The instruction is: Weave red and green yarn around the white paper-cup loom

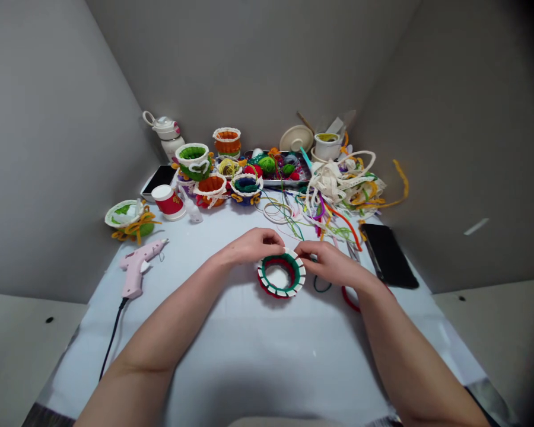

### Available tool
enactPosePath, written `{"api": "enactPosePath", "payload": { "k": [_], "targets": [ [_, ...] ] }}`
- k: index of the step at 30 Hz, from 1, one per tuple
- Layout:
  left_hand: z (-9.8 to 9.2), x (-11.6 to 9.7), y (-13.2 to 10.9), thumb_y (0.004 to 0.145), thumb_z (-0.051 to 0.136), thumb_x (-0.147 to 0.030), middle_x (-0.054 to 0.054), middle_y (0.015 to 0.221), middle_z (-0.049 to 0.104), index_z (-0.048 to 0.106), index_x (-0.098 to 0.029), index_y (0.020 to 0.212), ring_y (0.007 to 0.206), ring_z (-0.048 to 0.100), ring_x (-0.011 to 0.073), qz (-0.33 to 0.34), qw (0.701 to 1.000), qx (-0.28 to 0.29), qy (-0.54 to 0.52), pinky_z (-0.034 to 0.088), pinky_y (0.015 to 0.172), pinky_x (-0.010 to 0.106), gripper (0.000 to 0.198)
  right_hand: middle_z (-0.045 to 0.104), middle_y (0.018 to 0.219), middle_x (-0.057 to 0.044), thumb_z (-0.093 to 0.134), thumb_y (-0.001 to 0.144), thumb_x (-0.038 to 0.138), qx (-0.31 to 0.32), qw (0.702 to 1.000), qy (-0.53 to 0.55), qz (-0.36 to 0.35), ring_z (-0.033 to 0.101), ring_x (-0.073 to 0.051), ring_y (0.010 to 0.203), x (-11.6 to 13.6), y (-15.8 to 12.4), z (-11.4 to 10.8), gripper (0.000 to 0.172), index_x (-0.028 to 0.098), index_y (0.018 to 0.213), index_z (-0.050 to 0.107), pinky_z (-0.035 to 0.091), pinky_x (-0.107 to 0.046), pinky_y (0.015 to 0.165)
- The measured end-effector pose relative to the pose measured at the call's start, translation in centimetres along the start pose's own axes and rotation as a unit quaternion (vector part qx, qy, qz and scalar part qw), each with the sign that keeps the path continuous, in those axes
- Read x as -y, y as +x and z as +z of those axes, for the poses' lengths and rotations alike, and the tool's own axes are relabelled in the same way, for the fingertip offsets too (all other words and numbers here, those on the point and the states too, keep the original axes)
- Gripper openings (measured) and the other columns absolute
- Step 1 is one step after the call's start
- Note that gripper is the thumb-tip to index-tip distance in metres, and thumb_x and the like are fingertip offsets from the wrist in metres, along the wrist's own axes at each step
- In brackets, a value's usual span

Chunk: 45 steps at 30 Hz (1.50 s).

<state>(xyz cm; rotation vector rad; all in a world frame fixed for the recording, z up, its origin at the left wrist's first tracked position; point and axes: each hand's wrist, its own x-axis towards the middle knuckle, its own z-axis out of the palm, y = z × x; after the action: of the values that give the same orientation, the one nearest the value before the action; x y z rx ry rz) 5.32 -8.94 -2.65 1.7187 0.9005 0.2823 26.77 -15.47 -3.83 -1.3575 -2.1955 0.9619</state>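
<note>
A small paper cup basket (281, 274), woven with red and green strands around white rim tabs, stands on the white table (249, 350) in front of me. My left hand (254, 245) pinches its far rim from the left, fingers closed. My right hand (331, 263) pinches the rim from the right, fingers closed on a green strand (321, 288) that trails onto the table. A red strand (349, 298) curls under my right wrist.
A pink glue gun (137, 265) lies at the left with its cord off the front edge. Several finished woven cups (211, 188), a tray of yarn (276, 167), a tangle of ribbon and strands (342, 193) and a black phone (388, 254) crowd the back and right.
</note>
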Motion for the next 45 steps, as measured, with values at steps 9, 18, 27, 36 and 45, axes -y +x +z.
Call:
{"api": "enactPosePath", "payload": {
  "k": [9,18,27,36,45],
  "targets": [
    [1.3,0.3,0.5,0.070,0.067,-0.043,0.003,0.071,0.065,0.070,-0.011,0.078,0.065,0.054,0.0122,0.005,1.000,-0.028,-0.008,0.042,0.062,0.023,0.033,0.066,0.076,-0.002,0.050,0.086,0.020,-0.020,1.000,0.004,-0.002,0.056,-0.013,0.067,-0.1,0.0,-0.2,0.017,0.017,0.086,0.067,0.041,-0.023,0.061],
    [1.2,0.5,0.6,0.068,0.067,-0.044,0.001,0.065,0.060,0.068,-0.011,0.075,0.059,0.049,0.0100,-0.027,0.997,-0.071,-0.017,0.039,0.056,0.022,0.033,0.065,0.075,-0.002,0.054,0.089,0.026,-0.064,0.998,-0.021,-0.010,0.056,-0.014,0.068,0.6,-1.2,-2.0,0.016,0.018,0.085,0.066,0.042,-0.026,0.065],
    [1.3,0.8,0.8,0.068,0.067,-0.045,0.001,0.066,0.060,0.067,-0.011,0.076,0.060,0.050,0.0104,-0.031,0.997,-0.075,-0.009,0.039,0.057,0.023,0.035,0.062,0.074,-0.003,0.055,0.089,0.026,-0.098,0.993,-0.033,-0.059,0.054,-0.015,0.069,1.6,-1.2,-1.4,0.015,0.018,0.081,0.064,0.042,-0.027,0.065],
    [1.0,0.8,0.8,0.068,0.067,-0.043,0.002,0.069,0.061,0.066,-0.012,0.075,0.060,0.051,0.0105,-0.034,0.996,-0.085,-0.022,0.039,0.055,0.023,0.032,0.063,0.072,-0.003,0.055,0.087,0.024,-0.065,0.995,-0.048,-0.053,0.054,-0.014,0.066,1.4,-1.7,-2.3,0.014,0.019,0.079,0.065,0.042,-0.027,0.065],
    [0.0,1.1,0.6,0.068,0.057,-0.031,-0.001,0.066,0.057,0.062,-0.014,0.076,0.058,0.048,0.0095,-0.037,0.998,-0.040,-0.008,0.036,0.053,0.021,0.019,0.064,0.074,-0.002,0.052,0.085,0.020,-0.062,0.997,-0.050,-0.010,0.054,-0.014,0.065,0.6,-0.4,-0.9,0.013,0.018,0.081,0.065,0.041,-0.025,0.062]
  ]
}}
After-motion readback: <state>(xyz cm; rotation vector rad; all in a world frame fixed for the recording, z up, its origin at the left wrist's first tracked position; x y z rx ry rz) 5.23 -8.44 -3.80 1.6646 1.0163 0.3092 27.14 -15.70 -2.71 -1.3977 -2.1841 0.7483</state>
